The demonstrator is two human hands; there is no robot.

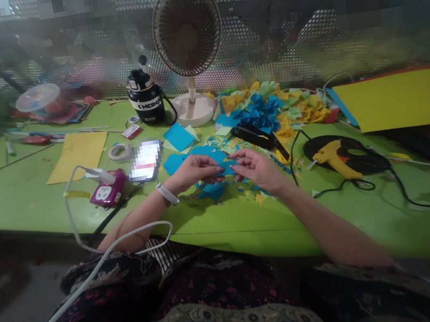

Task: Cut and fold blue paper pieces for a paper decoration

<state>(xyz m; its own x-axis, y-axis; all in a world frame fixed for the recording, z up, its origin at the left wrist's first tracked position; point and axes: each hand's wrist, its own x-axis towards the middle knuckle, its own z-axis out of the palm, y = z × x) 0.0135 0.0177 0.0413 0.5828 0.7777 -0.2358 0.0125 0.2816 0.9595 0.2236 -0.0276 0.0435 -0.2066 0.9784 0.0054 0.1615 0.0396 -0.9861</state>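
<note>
Both of my hands meet over the middle of the green table, pinching a small piece of blue paper (229,167) between them. My left hand (199,170), with a white band on its wrist, has its fingertips closed at the paper's left side. Opposite it, my right hand (255,169) grips the right side with thumb and fingers. More blue paper (177,162) and small blue and yellow scraps (261,198) lie under and around the hands. A black stapler (252,137) rests just beyond my right hand. The fingers partly hide the held piece.
A fan (187,30) and black bottle (146,98) stand behind. Folded paper pieces (260,111) are heaped back right. A yellow glue gun (334,159) with its cord lies right. Left are a phone (145,160), tape roll (120,152) and purple power adapter (109,190); a white cable crosses my left arm.
</note>
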